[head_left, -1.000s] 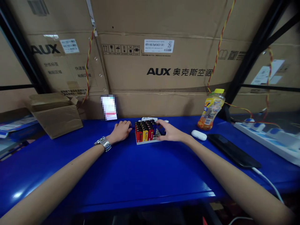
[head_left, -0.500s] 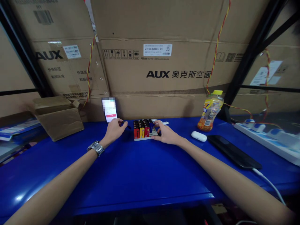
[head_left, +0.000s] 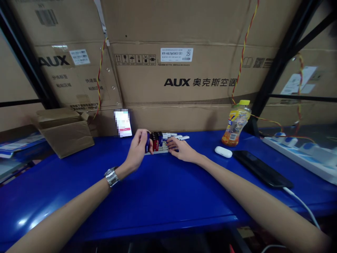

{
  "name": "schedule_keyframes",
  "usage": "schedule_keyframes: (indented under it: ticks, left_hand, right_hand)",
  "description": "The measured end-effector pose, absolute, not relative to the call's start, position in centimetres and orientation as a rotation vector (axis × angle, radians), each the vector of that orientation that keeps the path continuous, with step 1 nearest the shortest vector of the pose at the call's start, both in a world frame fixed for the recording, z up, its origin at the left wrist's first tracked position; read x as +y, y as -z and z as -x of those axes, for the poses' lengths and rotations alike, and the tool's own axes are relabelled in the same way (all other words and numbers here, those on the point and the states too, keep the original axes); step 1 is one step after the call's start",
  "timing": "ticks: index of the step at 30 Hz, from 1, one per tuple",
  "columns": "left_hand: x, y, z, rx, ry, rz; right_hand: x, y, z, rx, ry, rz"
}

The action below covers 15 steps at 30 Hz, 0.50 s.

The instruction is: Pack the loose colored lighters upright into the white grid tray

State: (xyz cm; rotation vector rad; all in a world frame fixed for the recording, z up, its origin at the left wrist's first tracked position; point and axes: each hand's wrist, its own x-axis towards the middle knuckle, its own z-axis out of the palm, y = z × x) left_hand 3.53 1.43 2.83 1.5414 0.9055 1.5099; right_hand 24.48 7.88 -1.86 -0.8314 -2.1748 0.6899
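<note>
A pale slotted tray [head_left: 161, 152] of lighters stands on the blue table in front of me. Upright red and dark lighters [head_left: 156, 143] fill its middle, with a blue lighter [head_left: 160, 140] beside them and bare slots towards the right. My left hand [head_left: 137, 147], with a metal watch on the wrist, is closed round a dark blue lighter [head_left: 147, 142] at the tray's left end, hiding that part. My right hand [head_left: 181, 149] is at the tray's right end, its thumb and fingers apart; nothing shows between them. Whether its fingertips touch the tray, I cannot tell.
White pens or sticks [head_left: 177, 136] lie behind the tray. A lit phone [head_left: 123, 123] leans at the back. On the right are a drink bottle [head_left: 235, 123], a white earbud case [head_left: 223, 151], a black phone [head_left: 263, 170] and a power strip [head_left: 302, 154]. An open carton [head_left: 68, 137] stands left.
My left hand has moved right to the tray's left end, its lighter now upright. The tray appears shifted slightly left. My right hand has come off the blue lighter, which stays in the tray.
</note>
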Motion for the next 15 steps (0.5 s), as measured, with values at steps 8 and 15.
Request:
schedule_keyframes:
  ticks: [8,15]
  left_hand:
    - [-0.4,-0.9,-5.7,0.892,-1.05,-1.245]
    - [-0.8,-1.4,-5.8,1.058,-1.004,-1.328]
  right_hand:
    - [8.2,1.5,-24.8,-2.274,-0.438,0.87]
    - [8.0,1.6,-24.8,-2.333,-0.373,0.861]
